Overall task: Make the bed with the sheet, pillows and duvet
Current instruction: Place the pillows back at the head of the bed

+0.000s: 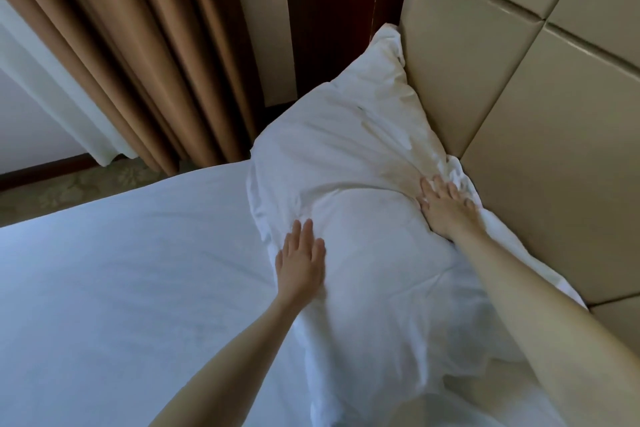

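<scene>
We are pressing our left hand (301, 262) flat, fingers straight, on the near side of the white pillow (349, 191) lying on the sheet (121, 270). Our right hand (446, 208) is pushing down with spread fingers by the headboard (519, 87). The pillow's long side is running along the headboard, one corner pointing at the far curtain (149, 55).

A white pillow (349, 191) lies on the bed's white sheet (121, 270), its far side leaning against the padded beige headboard (540, 107). The left hand (301, 262) rests flat on the pillow's near edge, fingers straight and together. The right hand (446, 206) presses into the pillow's far edge beside the headboard, fingers spread, creasing the cloth around them. Brown curtains (138, 55) hang beyond the bed, with a white sheer curtain (52, 80) to their left and patterned carpet (79, 184) below.
</scene>
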Motion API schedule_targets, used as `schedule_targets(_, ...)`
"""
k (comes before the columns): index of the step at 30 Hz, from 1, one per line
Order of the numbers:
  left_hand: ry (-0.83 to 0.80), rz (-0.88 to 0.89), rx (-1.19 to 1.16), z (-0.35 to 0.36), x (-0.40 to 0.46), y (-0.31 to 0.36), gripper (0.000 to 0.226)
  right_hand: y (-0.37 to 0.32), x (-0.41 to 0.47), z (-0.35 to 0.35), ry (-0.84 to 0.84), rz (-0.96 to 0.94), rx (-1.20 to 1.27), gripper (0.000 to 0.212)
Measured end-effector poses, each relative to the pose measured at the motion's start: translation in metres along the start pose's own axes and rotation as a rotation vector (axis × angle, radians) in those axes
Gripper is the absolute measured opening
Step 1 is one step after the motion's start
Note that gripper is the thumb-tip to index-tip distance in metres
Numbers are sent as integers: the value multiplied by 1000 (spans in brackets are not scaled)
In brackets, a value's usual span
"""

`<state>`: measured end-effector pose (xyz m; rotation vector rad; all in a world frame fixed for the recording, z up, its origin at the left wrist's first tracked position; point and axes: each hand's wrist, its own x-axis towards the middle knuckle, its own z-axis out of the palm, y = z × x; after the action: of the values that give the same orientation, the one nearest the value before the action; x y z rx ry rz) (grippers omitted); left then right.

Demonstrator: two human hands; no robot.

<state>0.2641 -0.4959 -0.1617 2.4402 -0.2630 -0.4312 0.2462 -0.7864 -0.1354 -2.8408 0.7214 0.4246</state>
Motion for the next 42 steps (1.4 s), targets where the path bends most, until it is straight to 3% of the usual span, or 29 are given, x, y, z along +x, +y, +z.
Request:
schedule_targets(3,134,-207,-194,2,-20,-1,61,6,-25,2,57,-23,150,49)
schedule_targets(6,170,-487,-605,-3,-21,7,81,10,-52,-3,119,-46,368,52)
schedule_targets(9,116,-622,-900,-18,-3,7,91,2,-78,-1,-24,-66,528,69)
schedule_targets(11,40,-593,-969,-33,9,4,77,-6,-93,5,-156,-86,407,84)
schedule_targets(13,58,-413,-926,-42,15,8,41,-8,-100,9,-166,-69,344,85)
schedule_targets(15,204,-265,-856,-46,3,26,14,-7,-102,8,-97,-49,446,77)
schedule_targets(17,360,-167,-842,-39,-15,32,24,-3,-104,9,0,-25,579,66)
schedule_targets(19,386,-117,-837,-31,-30,23,26,0,-108,16,38,-5,540,57)
schedule_targets(24,265,-420,-624,-24,-6,-27,32,-14,-110,24,-22,-33,313,54)
schedule_targets(28,137,-390,-782,-25,-9,-24,45,-10,-102,14,71,31,222,50)
schedule_targets(30,90,-385,-880,-18,-25,-21,60,5,-96,13,136,210,217,61)
schedule_targets(32,79,-424,-911,-10,-40,-20,67,16,-93,12,61,382,281,81)
schedule_targets(34,65,-385,-847,-8,-44,-15,62,21,-93,11,-47,402,274,88)
schedule_targets(38,82,-254,-751,-32,-16,9,33,24,-88,1,-151,264,262,55)
schedule_targets(40,73,-243,-662,-52,-1,7,44,23,-93,-3,-99,230,300,30)
schedule_targets(42,17,-295,-535,-57,-1,-12,62,22,-103,-7,73,226,277,18)
